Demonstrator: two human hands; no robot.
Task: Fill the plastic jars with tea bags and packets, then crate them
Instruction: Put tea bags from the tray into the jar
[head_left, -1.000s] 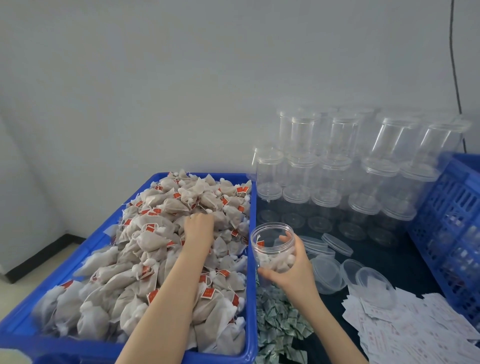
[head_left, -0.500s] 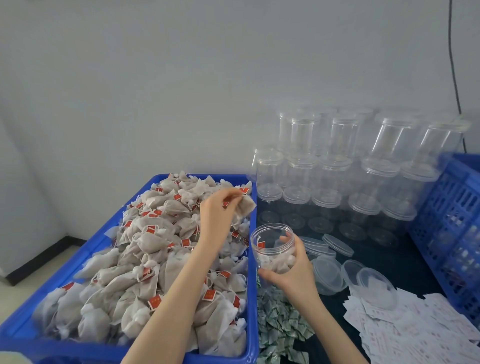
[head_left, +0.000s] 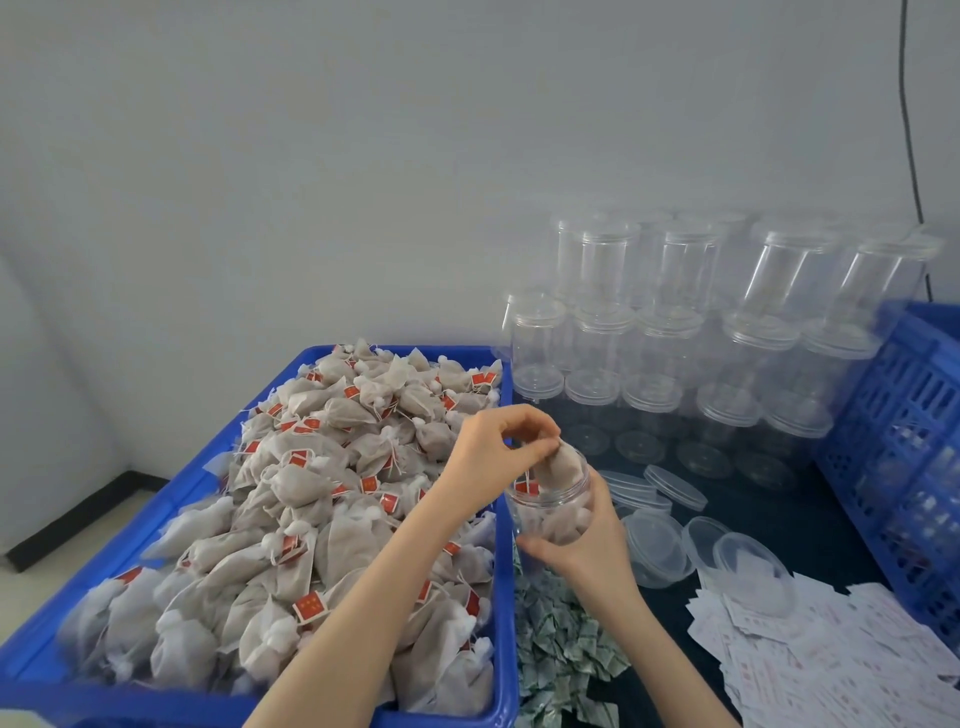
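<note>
tea bag (head_left: 558, 467) upright (tag hanging), jar (head_left: 553, 512) mouth-up

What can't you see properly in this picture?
- How many tea bags the jar holds: the right hand covers its side in the head view.
- Print on the white packets: too small.
- What fills the blue crate: its lattice wall blurs it, and the frame edge cuts it off.

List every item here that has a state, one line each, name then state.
held jar: lidless, upright, partly filled with tea bags
tea bag: pinched, halfway into the jar mouth
left hand: pinches the tea bag
right hand: grips the held jar
blue bin: heaped with tea bags
stacked jars: empty, lidded
loose lids: off, on table
</note>
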